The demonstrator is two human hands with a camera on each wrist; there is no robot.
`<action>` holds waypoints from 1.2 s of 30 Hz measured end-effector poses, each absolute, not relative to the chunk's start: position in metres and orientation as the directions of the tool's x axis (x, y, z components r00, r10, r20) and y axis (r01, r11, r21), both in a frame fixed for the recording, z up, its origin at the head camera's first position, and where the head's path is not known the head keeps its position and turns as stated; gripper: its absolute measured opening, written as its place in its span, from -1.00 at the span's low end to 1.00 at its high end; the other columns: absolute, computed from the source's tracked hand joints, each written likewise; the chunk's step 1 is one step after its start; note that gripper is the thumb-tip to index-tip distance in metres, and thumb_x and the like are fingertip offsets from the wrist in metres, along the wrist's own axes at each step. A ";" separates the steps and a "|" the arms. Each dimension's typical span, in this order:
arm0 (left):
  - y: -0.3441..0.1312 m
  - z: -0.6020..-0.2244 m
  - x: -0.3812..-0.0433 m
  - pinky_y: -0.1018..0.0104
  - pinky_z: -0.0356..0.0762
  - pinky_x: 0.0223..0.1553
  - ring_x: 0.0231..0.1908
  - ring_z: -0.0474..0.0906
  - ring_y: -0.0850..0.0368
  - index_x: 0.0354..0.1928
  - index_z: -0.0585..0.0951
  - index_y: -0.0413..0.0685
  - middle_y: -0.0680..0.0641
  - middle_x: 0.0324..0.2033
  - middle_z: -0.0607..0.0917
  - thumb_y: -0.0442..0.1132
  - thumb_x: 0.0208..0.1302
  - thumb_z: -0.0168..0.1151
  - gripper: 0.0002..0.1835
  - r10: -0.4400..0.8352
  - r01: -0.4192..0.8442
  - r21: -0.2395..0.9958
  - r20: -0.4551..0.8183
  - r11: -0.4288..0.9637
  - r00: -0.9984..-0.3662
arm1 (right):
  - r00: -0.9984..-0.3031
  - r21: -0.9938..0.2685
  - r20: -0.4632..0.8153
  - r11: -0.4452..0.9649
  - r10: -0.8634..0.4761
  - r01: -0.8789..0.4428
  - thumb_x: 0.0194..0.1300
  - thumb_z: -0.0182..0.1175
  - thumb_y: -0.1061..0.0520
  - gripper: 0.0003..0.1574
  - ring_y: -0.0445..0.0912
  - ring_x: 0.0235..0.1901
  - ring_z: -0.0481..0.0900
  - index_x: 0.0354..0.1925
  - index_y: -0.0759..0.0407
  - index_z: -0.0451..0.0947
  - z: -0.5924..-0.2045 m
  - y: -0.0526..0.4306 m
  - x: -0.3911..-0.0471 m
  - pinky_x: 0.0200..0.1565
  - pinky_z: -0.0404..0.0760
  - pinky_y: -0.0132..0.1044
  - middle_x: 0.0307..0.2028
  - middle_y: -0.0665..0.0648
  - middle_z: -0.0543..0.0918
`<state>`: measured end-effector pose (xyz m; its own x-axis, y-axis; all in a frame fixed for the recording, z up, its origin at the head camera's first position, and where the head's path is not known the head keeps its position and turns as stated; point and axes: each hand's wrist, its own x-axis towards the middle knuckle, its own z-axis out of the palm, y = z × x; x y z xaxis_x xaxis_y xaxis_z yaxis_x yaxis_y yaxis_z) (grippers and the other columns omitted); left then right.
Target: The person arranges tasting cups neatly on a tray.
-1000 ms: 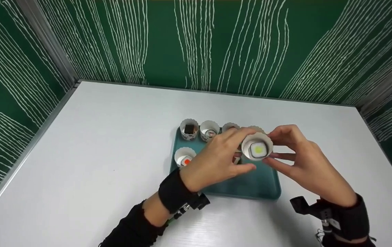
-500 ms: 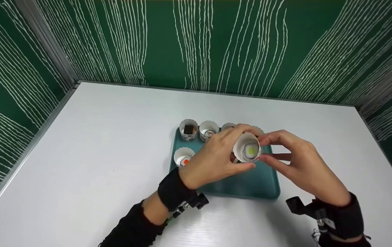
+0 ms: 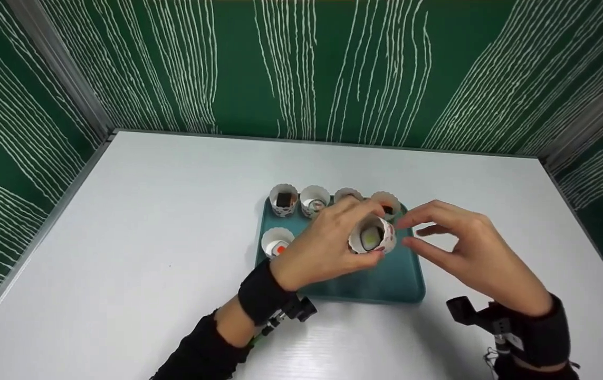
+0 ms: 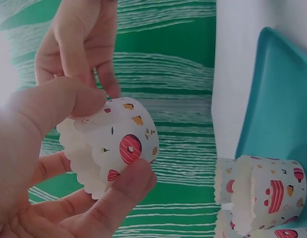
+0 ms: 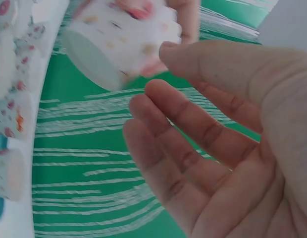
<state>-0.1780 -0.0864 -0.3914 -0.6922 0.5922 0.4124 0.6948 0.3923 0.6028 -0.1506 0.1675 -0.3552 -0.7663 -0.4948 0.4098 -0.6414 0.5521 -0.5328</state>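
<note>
My left hand (image 3: pixel 322 240) holds a paper baking cup (image 3: pixel 389 238) above the tray, thumb and fingers around it. The cup is tilted, its opening towards the head camera, and inside lies a sushi roll piece (image 3: pixel 371 238) with a yellow-green centre. In the left wrist view the cup (image 4: pixel 125 144) shows a scalloped rim and printed pink doughnuts. Just right of the cup is my right hand (image 3: pixel 459 240), its thumb and fingers spread apart and nothing gripped. The right wrist view shows the cup (image 5: pixel 119 44), blurred, beyond the right fingertips.
A teal tray (image 3: pixel 385 282) lies on the white table (image 3: pixel 148 221). Along its back edge stand several cups, among them one with a dark piece (image 3: pixel 284 199). A cup with an orange-centred roll (image 3: pixel 278 244) stands front left. Green, white-streaked panels (image 3: pixel 248 68) surround the table.
The held cup has moved left and tipped, showing its printed side. My right hand's fingers have come off the cup, and the left fingers have closed around it.
</note>
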 end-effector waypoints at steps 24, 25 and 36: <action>-0.062 -0.388 -0.208 0.30 0.62 0.15 0.15 0.58 0.08 0.27 0.56 -0.04 -0.08 0.18 0.67 -0.18 0.34 0.50 -0.48 0.715 0.706 0.514 0.230 0.486 -0.660 | -0.791 -0.500 0.502 0.628 -0.350 -0.596 0.17 0.51 0.47 -0.39 -0.37 -0.01 0.72 0.06 -0.08 0.76 -0.326 0.201 -0.124 0.04 0.60 -0.67 -0.03 -0.10 0.80; -0.060 -0.389 -0.210 0.31 0.62 0.16 0.16 0.59 0.09 0.29 0.56 -0.03 -0.08 0.20 0.67 -0.17 0.33 0.51 -0.47 0.714 0.699 0.512 0.214 0.499 -0.666 | -0.793 -0.497 0.502 0.636 -0.345 -0.591 0.18 0.52 0.46 -0.40 -0.37 -0.02 0.72 0.06 -0.09 0.76 -0.325 0.202 -0.124 0.03 0.59 -0.67 -0.03 -0.11 0.80; -0.022 -0.393 -0.222 0.40 0.68 0.08 0.20 0.58 0.11 0.28 0.60 -0.05 -0.09 0.21 0.66 -0.15 0.26 0.57 -0.43 0.750 0.722 0.380 0.099 0.578 -0.654 | -0.790 -0.498 0.521 0.636 -0.323 -0.589 0.19 0.51 0.45 -0.46 -0.37 -0.04 0.71 0.03 -0.05 0.77 -0.324 0.210 -0.119 -0.02 0.59 -0.65 -0.06 -0.14 0.80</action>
